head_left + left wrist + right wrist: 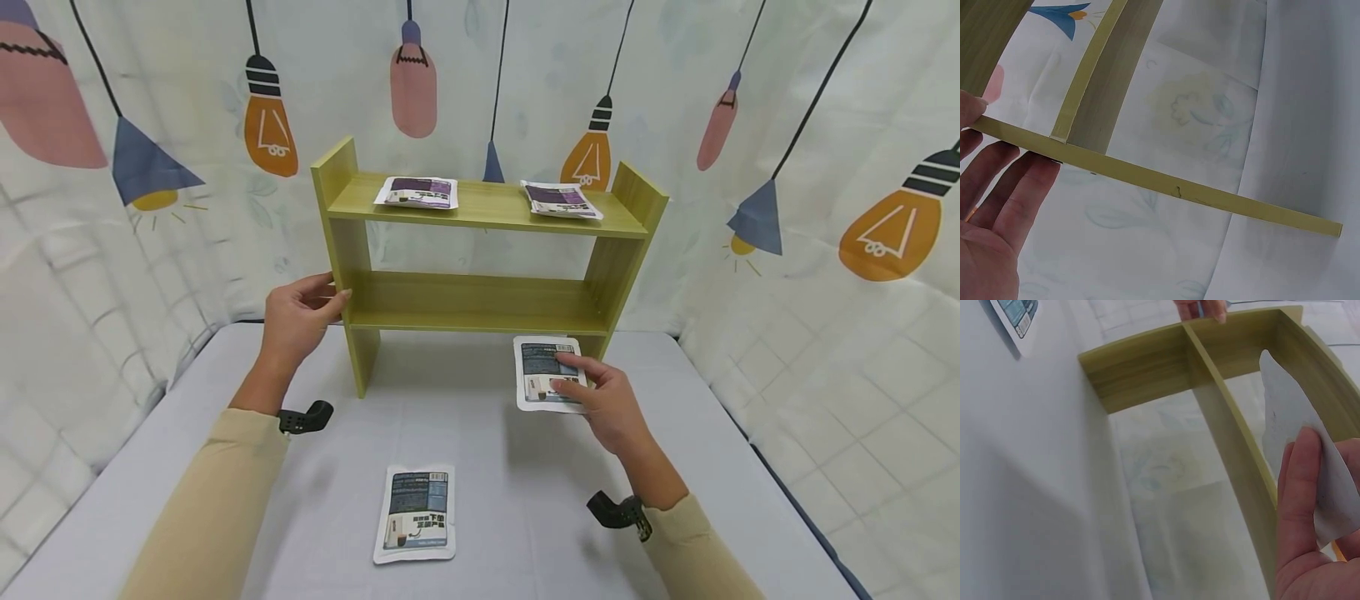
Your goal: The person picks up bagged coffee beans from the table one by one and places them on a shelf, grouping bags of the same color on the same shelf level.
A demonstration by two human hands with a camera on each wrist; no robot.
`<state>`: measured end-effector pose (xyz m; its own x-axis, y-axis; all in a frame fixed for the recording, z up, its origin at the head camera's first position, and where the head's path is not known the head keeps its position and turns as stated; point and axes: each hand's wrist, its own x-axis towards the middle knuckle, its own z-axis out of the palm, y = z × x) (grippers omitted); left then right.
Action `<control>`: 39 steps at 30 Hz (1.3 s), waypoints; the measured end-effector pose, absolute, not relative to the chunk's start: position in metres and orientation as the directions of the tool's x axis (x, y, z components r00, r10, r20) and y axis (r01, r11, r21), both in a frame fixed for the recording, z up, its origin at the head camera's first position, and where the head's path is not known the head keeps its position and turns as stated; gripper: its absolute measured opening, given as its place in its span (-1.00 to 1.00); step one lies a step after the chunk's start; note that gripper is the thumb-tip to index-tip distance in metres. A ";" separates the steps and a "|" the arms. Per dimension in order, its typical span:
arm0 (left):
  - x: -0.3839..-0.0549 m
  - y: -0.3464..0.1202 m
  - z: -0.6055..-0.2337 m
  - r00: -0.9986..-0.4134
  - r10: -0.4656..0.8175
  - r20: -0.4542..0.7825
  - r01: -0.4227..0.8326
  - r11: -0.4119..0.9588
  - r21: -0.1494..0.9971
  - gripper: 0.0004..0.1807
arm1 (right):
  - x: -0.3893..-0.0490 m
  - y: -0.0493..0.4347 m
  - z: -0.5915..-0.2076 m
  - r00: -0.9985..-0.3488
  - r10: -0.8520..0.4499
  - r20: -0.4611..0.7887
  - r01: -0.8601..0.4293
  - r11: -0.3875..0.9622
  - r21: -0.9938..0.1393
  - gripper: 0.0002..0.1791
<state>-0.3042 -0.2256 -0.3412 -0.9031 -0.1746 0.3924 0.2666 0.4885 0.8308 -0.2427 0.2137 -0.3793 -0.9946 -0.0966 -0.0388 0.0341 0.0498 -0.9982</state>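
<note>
A small wooden shelf rack (472,304) with two boards stands at the back of the table. My left hand (295,321) grips its left side panel (1141,181), thumb on one side and fingers on the other. In my right hand (613,410) is a flat white pouch (536,379) with a dark blue label, pinched between thumb and fingers. It is held in front of the rack's lower right part; the right wrist view shows its plain back (1291,406). A similar blue-labelled pouch (415,510) lies on the table near me.
On the rack's top board lie two purple-labelled pouches, one to the left (417,192) and one to the right (562,200). White curtains (337,75) printed with lamps hang behind and beside the white-covered table (480,433).
</note>
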 end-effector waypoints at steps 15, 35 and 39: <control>-0.303 -0.225 -0.340 -0.904 -0.174 0.391 0.268 0.482 0.834 -0.36 | -0.253 0.215 -0.366 -0.994 -0.110 0.008 -0.010 0.011 -1.000 -0.39; -0.304 -0.225 -0.341 -0.904 -0.175 0.391 0.268 0.481 0.835 -0.35 | -0.270 0.217 -0.355 -0.997 -0.070 -0.016 0.015 0.015 -1.000 -0.40; -0.304 -0.225 -0.341 -0.904 -0.175 0.391 0.268 0.480 0.836 -0.35 | -0.273 0.220 -0.355 -0.997 -0.068 -0.032 0.032 0.009 -0.999 -0.41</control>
